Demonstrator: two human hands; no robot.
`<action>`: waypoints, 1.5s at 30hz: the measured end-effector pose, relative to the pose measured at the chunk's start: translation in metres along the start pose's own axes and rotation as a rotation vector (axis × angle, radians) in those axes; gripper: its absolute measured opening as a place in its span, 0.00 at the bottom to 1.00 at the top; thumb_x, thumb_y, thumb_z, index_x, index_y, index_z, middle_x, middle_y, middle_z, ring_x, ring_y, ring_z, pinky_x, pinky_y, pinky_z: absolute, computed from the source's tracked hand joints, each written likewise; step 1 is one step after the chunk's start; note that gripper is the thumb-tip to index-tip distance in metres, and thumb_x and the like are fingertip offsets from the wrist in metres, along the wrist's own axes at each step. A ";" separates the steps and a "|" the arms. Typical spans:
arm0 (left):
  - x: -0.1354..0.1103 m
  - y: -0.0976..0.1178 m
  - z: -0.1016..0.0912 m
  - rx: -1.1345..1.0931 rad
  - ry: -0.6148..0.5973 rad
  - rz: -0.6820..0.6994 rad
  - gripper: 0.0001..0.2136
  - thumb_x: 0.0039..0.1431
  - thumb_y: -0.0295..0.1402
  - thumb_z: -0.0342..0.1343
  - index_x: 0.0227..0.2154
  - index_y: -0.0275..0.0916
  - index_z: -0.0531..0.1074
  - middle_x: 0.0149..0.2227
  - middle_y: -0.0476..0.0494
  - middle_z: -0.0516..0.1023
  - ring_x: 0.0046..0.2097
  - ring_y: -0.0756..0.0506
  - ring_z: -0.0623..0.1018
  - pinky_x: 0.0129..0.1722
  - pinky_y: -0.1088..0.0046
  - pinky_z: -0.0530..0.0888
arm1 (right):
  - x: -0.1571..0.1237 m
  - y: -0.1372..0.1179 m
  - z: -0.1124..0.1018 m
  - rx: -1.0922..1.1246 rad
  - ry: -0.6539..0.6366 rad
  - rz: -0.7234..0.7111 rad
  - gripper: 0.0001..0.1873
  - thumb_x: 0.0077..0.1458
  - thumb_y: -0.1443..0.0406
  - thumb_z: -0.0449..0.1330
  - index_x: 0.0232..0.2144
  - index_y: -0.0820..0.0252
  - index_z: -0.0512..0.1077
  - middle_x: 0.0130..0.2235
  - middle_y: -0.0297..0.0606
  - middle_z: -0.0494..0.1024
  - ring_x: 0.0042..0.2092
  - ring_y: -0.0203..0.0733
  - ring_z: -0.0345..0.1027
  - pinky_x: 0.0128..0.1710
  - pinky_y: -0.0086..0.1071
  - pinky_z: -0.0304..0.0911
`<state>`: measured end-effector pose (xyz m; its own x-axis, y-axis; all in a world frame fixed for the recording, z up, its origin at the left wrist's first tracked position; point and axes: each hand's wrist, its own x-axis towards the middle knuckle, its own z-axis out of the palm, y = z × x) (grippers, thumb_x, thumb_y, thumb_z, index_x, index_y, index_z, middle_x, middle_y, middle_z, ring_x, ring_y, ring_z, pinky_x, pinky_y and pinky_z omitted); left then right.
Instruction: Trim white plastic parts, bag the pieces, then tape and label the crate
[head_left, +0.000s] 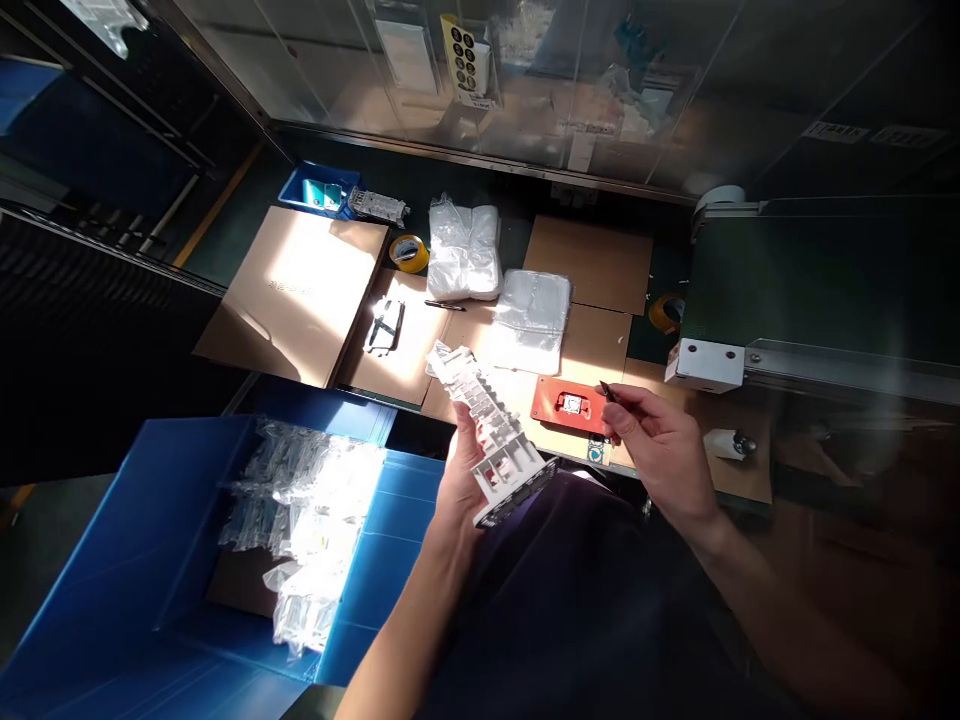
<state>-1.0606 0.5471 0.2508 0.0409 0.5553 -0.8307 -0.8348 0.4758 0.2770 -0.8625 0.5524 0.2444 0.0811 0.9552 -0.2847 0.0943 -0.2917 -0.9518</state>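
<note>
My left hand (pixel 459 480) grips a long white plastic part (pixel 487 420) with many slots, tilted up and away over the table's near edge. My right hand (pixel 660 445) is closed in a pinch on a thin dark pen-like tool (pixel 609 393), its tip pointing toward the white part. Just beyond the two hands an orange-red fixture plate (pixel 555 403) with a small white piece in its middle lies on brown cardboard (pixel 592 345).
A blue bin (pixel 120 560) with several bagged clear parts stands at lower left. Stacks of plastic bags (pixel 465 245), yellow tape rolls (pixel 409 253), a small blue tray (pixel 315 190), a flat cardboard box (pixel 296 290) and a green conveyor (pixel 817 280) with a white end block surround the table.
</note>
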 end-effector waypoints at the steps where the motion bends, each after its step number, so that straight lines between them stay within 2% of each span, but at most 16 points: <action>1: 0.000 0.001 0.001 0.039 0.039 0.028 0.19 0.59 0.44 0.63 0.46 0.36 0.75 0.29 0.45 0.80 0.32 0.43 0.82 0.45 0.61 0.81 | -0.004 0.006 0.002 0.060 0.033 0.056 0.14 0.59 0.57 0.64 0.45 0.54 0.78 0.33 0.32 0.77 0.31 0.31 0.67 0.30 0.28 0.67; 4: 0.000 0.002 0.001 0.059 0.054 0.047 0.15 0.55 0.34 0.66 0.45 0.35 0.76 0.34 0.42 0.83 0.39 0.40 0.83 0.50 0.59 0.80 | -0.014 0.013 0.004 0.127 0.077 0.127 0.14 0.59 0.57 0.64 0.46 0.54 0.76 0.34 0.31 0.77 0.29 0.29 0.65 0.29 0.26 0.65; 7: -0.002 0.001 0.003 0.010 0.033 0.108 0.11 0.52 0.30 0.65 0.39 0.33 0.77 0.34 0.40 0.83 0.45 0.36 0.83 0.53 0.56 0.79 | -0.025 0.005 0.003 0.013 0.087 0.069 0.15 0.61 0.57 0.62 0.49 0.52 0.76 0.45 0.36 0.80 0.38 0.34 0.71 0.38 0.29 0.69; 9: -0.004 -0.001 0.006 0.026 0.015 0.201 0.12 0.51 0.27 0.65 0.40 0.35 0.77 0.36 0.41 0.83 0.48 0.37 0.82 0.53 0.57 0.78 | -0.031 -0.006 0.002 -0.127 0.053 -0.012 0.16 0.61 0.57 0.62 0.51 0.50 0.76 0.48 0.36 0.79 0.44 0.36 0.72 0.43 0.31 0.70; 12: -0.009 -0.006 0.012 0.078 -0.043 0.434 0.20 0.52 0.22 0.62 0.48 0.42 0.75 0.42 0.43 0.83 0.53 0.39 0.79 0.53 0.58 0.78 | -0.038 -0.024 0.002 -0.353 0.004 -0.157 0.20 0.60 0.56 0.63 0.53 0.50 0.75 0.40 0.35 0.77 0.36 0.34 0.69 0.36 0.29 0.68; 14: -0.013 -0.008 0.016 0.112 -0.042 0.556 0.23 0.52 0.21 0.61 0.52 0.44 0.73 0.45 0.42 0.82 0.54 0.38 0.78 0.51 0.58 0.79 | -0.041 -0.034 0.004 -0.461 0.007 -0.259 0.24 0.59 0.56 0.64 0.56 0.55 0.74 0.35 0.34 0.72 0.32 0.33 0.65 0.33 0.29 0.66; 17: -0.019 -0.010 0.019 0.146 -0.011 0.639 0.26 0.51 0.21 0.60 0.54 0.43 0.72 0.48 0.41 0.81 0.55 0.37 0.78 0.50 0.59 0.79 | -0.044 -0.041 0.008 -0.545 0.001 -0.380 0.26 0.59 0.56 0.64 0.55 0.63 0.75 0.34 0.36 0.70 0.34 0.34 0.66 0.34 0.31 0.66; 20: -0.025 -0.011 0.021 0.152 -0.013 0.689 0.29 0.50 0.19 0.59 0.56 0.45 0.71 0.49 0.41 0.80 0.55 0.37 0.78 0.50 0.59 0.79 | -0.046 -0.042 0.012 -0.603 -0.009 -0.420 0.26 0.59 0.55 0.64 0.54 0.66 0.76 0.31 0.36 0.69 0.32 0.35 0.65 0.32 0.32 0.65; 26: -0.032 -0.011 0.022 0.147 -0.019 0.707 0.30 0.48 0.18 0.59 0.56 0.47 0.71 0.50 0.42 0.80 0.54 0.37 0.78 0.50 0.59 0.79 | -0.051 -0.040 0.014 -0.648 0.019 -0.463 0.26 0.58 0.57 0.65 0.54 0.67 0.75 0.31 0.36 0.68 0.31 0.34 0.65 0.30 0.31 0.64; 34: -0.035 -0.010 0.018 0.192 0.026 0.718 0.30 0.48 0.18 0.60 0.54 0.50 0.73 0.51 0.45 0.80 0.56 0.38 0.77 0.43 0.67 0.81 | -0.056 -0.038 0.012 -0.651 0.024 -0.496 0.20 0.59 0.60 0.65 0.51 0.64 0.78 0.30 0.36 0.69 0.30 0.34 0.64 0.30 0.30 0.63; 40: -0.036 -0.012 0.022 0.197 0.004 0.703 0.29 0.49 0.20 0.60 0.55 0.49 0.73 0.53 0.45 0.79 0.58 0.37 0.76 0.51 0.59 0.79 | -0.054 -0.038 0.012 -0.629 0.048 -0.453 0.27 0.58 0.55 0.65 0.54 0.66 0.75 0.31 0.36 0.68 0.31 0.34 0.64 0.32 0.31 0.64; 45: -0.040 -0.012 0.025 0.219 0.035 0.683 0.28 0.50 0.22 0.61 0.55 0.51 0.73 0.54 0.47 0.79 0.59 0.36 0.75 0.52 0.59 0.78 | -0.055 -0.036 0.013 -0.604 0.054 -0.446 0.24 0.59 0.55 0.64 0.53 0.63 0.76 0.31 0.36 0.70 0.31 0.34 0.65 0.31 0.31 0.64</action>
<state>-1.0381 0.5360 0.2925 -0.4723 0.7574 -0.4508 -0.5382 0.1573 0.8280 -0.8835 0.5108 0.2928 -0.0451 0.9900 0.1338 0.6564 0.1303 -0.7430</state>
